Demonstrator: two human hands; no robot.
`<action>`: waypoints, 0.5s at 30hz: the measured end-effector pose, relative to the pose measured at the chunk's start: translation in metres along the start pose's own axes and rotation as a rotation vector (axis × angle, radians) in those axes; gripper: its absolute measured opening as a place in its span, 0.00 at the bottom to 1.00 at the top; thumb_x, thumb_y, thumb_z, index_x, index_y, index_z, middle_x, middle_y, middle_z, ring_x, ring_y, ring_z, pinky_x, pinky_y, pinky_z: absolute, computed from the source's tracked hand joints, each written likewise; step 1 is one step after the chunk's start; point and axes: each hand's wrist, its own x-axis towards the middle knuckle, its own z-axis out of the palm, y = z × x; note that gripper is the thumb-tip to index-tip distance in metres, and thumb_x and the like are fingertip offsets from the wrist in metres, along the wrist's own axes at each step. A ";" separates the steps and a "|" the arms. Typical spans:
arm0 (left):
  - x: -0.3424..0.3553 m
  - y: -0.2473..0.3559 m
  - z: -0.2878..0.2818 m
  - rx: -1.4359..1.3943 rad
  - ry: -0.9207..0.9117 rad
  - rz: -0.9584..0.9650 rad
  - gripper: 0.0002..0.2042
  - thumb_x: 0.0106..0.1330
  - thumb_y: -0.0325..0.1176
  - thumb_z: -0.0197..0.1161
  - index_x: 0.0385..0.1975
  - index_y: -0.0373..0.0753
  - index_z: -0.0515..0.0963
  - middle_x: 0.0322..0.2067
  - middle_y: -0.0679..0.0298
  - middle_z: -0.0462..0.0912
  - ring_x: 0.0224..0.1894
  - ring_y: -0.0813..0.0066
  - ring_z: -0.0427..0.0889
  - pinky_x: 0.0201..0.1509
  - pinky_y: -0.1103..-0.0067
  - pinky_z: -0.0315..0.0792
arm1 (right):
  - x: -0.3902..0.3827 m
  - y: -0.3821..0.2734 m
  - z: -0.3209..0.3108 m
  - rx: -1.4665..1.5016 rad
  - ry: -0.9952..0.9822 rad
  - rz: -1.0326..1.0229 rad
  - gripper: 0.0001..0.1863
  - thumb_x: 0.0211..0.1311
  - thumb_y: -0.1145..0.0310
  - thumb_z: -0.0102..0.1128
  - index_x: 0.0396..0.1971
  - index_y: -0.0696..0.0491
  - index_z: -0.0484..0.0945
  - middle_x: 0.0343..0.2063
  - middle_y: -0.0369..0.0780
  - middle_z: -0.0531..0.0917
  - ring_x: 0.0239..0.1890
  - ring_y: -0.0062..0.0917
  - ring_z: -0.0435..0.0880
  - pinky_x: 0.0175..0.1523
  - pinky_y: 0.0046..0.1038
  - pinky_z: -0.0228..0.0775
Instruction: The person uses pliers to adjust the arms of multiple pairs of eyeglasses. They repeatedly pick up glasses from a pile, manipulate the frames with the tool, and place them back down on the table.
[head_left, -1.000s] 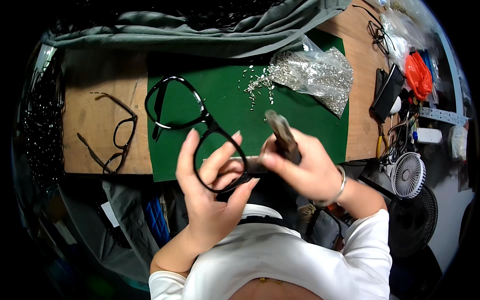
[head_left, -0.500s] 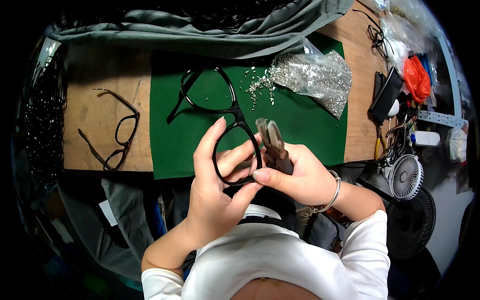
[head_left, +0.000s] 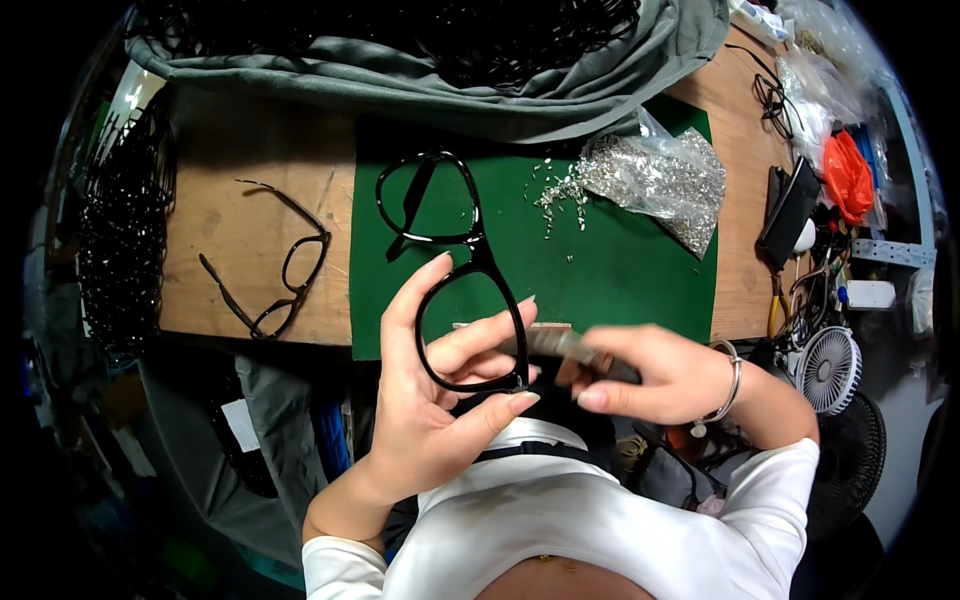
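My left hand (head_left: 415,420) is closed on a black glasses frame (head_left: 481,254), fingers behind the nearer rim and thumb at its lower corner. The frame is held up over the near edge of the green mat (head_left: 630,290), its other rim pointing away from me. A folded temple shows through the far rim. To the right, my right hand (head_left: 655,370) is wrapped round pliers (head_left: 562,346), blurred by motion. Their jaws point left toward the near rim; whether they touch it cannot be made out.
Small silvery pieces (head_left: 563,195) spill from a clear plastic bag (head_left: 665,180) on the mat. Another black glasses frame (head_left: 325,238) lies on the wood at left. Grey cloth (head_left: 430,105) spans the back. At right are a black case-like object (head_left: 788,212) and a small fan (head_left: 829,370).
My right hand with the pliers has moved right, away from the frame's lower corner, and the pliers have swung from upright to pointing left. My left hand still holds the frame.
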 end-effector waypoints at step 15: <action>0.005 -0.004 0.013 -0.057 -0.013 -0.101 0.45 0.46 0.18 0.64 0.59 0.36 0.38 0.46 0.45 0.71 0.41 0.65 0.77 0.42 0.79 0.74 | 0.007 0.000 0.013 -0.527 0.094 0.026 0.16 0.52 0.57 0.58 0.22 0.57 0.71 0.17 0.44 0.75 0.19 0.39 0.74 0.24 0.30 0.65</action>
